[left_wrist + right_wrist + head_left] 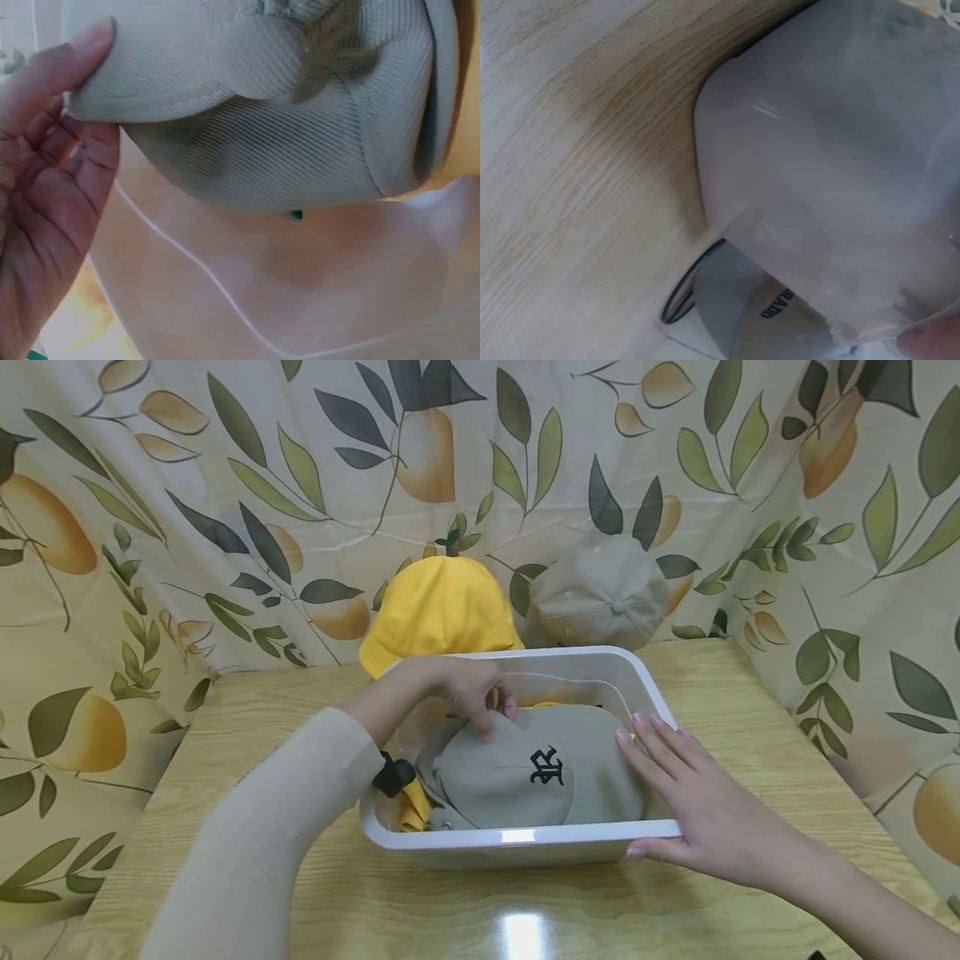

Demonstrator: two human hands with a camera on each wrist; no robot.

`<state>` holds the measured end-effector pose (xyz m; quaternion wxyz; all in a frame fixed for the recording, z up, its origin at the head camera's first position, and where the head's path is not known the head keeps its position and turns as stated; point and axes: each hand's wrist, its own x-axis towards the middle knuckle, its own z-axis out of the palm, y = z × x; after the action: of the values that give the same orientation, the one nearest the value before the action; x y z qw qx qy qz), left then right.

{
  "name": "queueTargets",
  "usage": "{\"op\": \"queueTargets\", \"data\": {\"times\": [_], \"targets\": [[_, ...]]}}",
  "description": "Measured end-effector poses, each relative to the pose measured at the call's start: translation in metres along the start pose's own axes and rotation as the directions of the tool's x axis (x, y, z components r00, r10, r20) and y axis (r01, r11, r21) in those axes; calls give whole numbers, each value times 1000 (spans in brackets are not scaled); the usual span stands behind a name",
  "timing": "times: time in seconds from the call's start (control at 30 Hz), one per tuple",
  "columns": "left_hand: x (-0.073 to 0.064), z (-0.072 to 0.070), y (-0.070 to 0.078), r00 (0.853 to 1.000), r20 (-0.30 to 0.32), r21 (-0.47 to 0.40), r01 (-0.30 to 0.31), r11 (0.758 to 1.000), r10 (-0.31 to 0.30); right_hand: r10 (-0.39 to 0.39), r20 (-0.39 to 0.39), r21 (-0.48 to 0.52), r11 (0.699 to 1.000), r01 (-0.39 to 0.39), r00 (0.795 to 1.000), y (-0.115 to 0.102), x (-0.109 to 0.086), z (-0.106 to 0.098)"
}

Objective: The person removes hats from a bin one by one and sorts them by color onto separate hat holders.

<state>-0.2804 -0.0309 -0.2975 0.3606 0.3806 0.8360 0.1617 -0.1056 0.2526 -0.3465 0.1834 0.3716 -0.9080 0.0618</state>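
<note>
A grey-green cap (491,768) with a black embroidered emblem lies inside a white plastic bin (517,835). My left hand (476,689) reaches over the bin and pinches the cap's edge. In the left wrist view the thumb (94,41) lies on top of the fabric, with the fingers beneath it. My right hand (701,797) rests on the bin's right rim near the front corner, fingers extended. Only a fingertip (930,341) of it shows in the right wrist view, beside the bin wall (817,150).
Yellow fabric (415,806) shows in the bin beside the cap. Behind the bin stand a yellow hat (442,606) with a green sprout and a beige cap (600,589). A grey cap with lettering (776,304) appears low in the right wrist view. Leaf-patterned cloth surrounds the wooden table (247,735).
</note>
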Motion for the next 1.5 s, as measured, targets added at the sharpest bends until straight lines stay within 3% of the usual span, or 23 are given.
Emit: {"op": "queueTargets", "data": {"times": [0.27,0.43,0.57,0.7,0.8,0.9,1.0,1.07,1.13,1.23,1.3,1.37,1.43,1.5], "targets": [[-10,-7,16,991,-23,5,-128,992,128,-5,-2,1,1000,5,1000,2,0,-1],[-26,-16,25,969,-74,-38,-238,970,235,-26,-3,6,1000,26,1000,3,-1,-2],[-43,-27,30,949,-134,-14,-291,957,286,-40,-9,40,998,40,999,4,1,-6],[-56,-36,31,940,-175,-16,-300,954,293,-73,-78,64,995,78,994,7,6,-11],[-63,-41,32,938,-187,-38,-305,952,293,-151,-200,49,985,164,968,13,16,-14],[-69,-47,34,935,-190,-33,-312,950,300,-261,-341,18,959,284,903,20,32,-19],[-74,-52,40,934,-188,-24,-315,949,305,-362,-467,3,912,411,807,25,53,-28],[-76,-54,43,932,-185,-24,-322,946,313,-430,-548,-31,868,496,718,25,66,-34],[-77,-57,46,930,-183,-25,-328,944,318,-508,-604,-115,818,563,614,24,76,-39],[-79,-59,49,927,-187,-24,-335,942,325,-634,-622,-266,723,638,460,23,87,-43],[-80,-60,50,926,-196,-21,-334,942,324,-700,-607,-334,655,678,377,23,91,-44],[-80,-60,50,925,-205,-22,-332,943,321,-743,-592,-377,596,709,311,24,95,-44],[-80,-60,50,924,-217,-21,-328,945,316,-764,-590,-407,561,721,262,25,98,-43],[-81,-60,49,921,-232,-24,-326,945,312,-777,-581,-430,546,719,243,26,98,-44]]}}
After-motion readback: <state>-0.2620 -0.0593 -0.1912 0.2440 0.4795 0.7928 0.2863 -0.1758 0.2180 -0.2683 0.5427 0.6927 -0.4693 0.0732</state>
